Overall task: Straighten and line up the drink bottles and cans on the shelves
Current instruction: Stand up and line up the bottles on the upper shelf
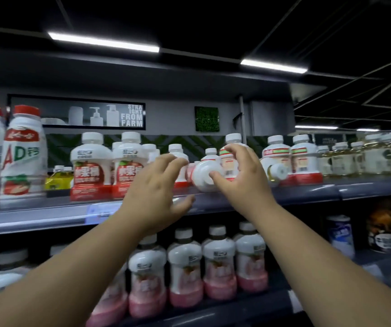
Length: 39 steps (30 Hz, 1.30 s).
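Grabbing the tipped-over white plastic bottle with a red label (204, 173) at the grey upper shelf's (307, 192) front edge, the right hand (242, 169) curls round it while the left hand (156, 188) hovers open-fingered just beside. Probably best to swing it upright slowly, since the neighbours are packed tight.

Head-worn view, close, facing shelves (307, 191)

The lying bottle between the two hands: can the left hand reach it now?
Probably yes: the left hand is open just beside the lying bottle, with nothing between them. The right hand grips its other side.
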Motion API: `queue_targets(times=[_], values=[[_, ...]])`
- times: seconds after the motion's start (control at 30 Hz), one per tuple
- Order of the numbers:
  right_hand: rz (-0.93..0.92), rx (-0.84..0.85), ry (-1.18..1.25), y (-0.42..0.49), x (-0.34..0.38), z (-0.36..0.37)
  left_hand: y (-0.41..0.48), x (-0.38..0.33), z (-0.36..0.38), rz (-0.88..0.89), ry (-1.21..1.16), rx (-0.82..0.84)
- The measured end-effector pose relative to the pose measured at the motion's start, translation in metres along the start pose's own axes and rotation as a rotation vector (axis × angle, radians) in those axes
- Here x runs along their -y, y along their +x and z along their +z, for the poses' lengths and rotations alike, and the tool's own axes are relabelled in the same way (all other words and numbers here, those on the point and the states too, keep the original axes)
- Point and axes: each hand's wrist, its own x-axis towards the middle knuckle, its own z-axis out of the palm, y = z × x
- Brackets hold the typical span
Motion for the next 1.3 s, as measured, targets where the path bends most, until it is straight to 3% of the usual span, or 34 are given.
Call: queue_targets(times=[0.23,0.47,0.87,1.03,1.2,1.3], values=[[0.134,0.012,0.079,0.012,-0.051,-0.009,0.041,-0.04,0.051,-0.214,-0.109,0.072],[0.086,0.114,0.017,0.03,-0.056,0.004,0.05,-0.05,0.06,-0.326,-0.034,0.091],[0.139,0.197,-0.118,0.062,-0.053,0.027,0.081,-0.027,0.03,-0.663,-0.438,-0.147],[0.142,0.163,0.126,0.057,-0.05,0.028,0.102,-0.02,0.021,-0.722,-0.498,-0.256],[0.212,0.295,0.117,0.047,-0.051,0.023,0.086,-0.015,0.04,-0.668,-0.459,0.013],[0.272,0.379,0.093,0.049,-0.054,0.024,0.077,-0.01,0.049,-0.673,-0.39,0.044]])
